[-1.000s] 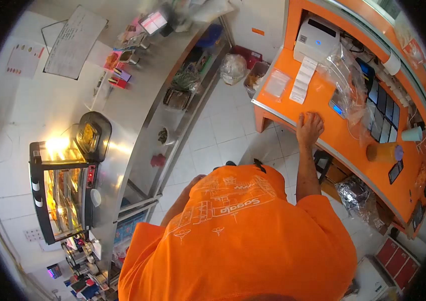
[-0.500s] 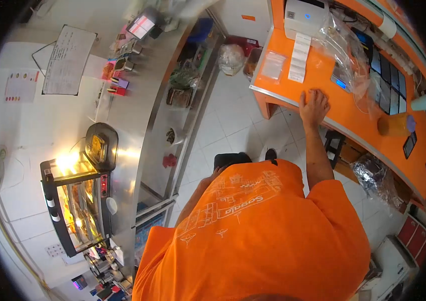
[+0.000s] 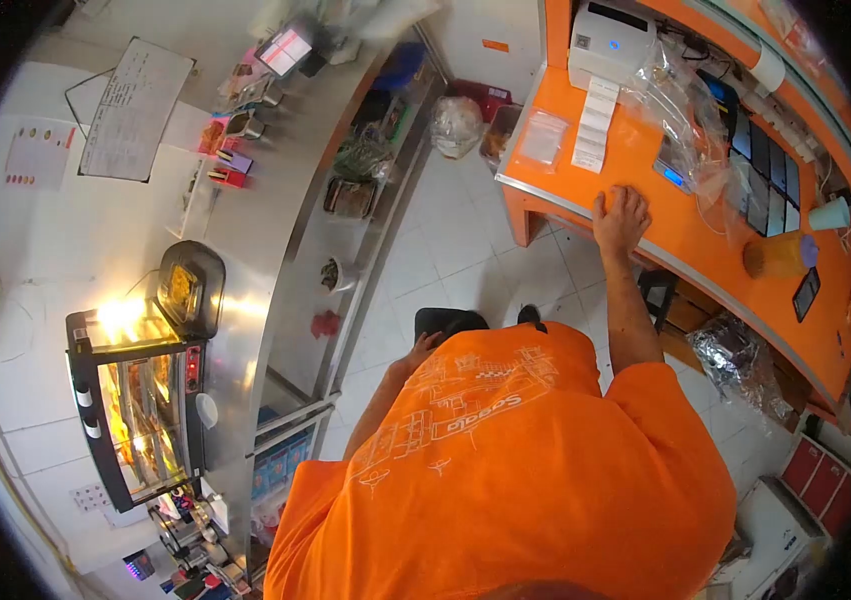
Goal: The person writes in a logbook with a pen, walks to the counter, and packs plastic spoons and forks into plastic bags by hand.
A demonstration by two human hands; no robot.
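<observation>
My right hand (image 3: 621,220) rests at the front edge of the orange counter (image 3: 685,240), palm down with its fingers apart and nothing in it. Above it on the counter lies a long printed paper strip (image 3: 595,125), with a clear plastic packet (image 3: 543,136) beside it. A small device with a blue lit display (image 3: 673,175) is to the right of the strip. My left hand (image 3: 427,346) hangs low beside the dark clothing on my leg; its fingers are mostly hidden. The orange shirt (image 3: 505,460) fills the lower middle.
A white printer (image 3: 610,45), phones (image 3: 770,165), a blue-green cup (image 3: 830,215) and an orange container (image 3: 775,256) stand on the counter. At left are a steel worktop (image 3: 270,210) and a lit food warmer (image 3: 135,400). Bags sit beneath both.
The whole view has shifted slightly, so most things appear a little further left. My right hand stays at the counter edge and my left hand stays low by my leg.
</observation>
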